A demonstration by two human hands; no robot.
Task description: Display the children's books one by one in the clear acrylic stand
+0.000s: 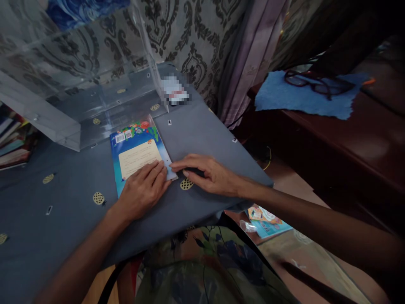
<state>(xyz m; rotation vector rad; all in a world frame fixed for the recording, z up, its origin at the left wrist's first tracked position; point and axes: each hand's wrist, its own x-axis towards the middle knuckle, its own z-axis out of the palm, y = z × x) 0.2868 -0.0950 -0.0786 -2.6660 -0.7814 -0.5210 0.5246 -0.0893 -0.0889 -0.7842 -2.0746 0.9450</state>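
A thin blue children's book [136, 153] lies back cover up on a table draped in grey-blue cloth [72, 219]. My left hand [143, 190] rests flat on the book's near corner, fingers stretched out together. My right hand [207, 174] lies flat on the cloth just right of the book, its fingertips touching the book's right edge beside my left fingers. Neither hand holds anything.
A clear acrylic box [79, 71] stands behind the book. Stacked books [12, 141] sit at the far left. A dark wooden bench [341, 139] on the right carries a blue cloth [300, 99] with glasses [319, 82]. Another book [268, 221] lies on the floor.
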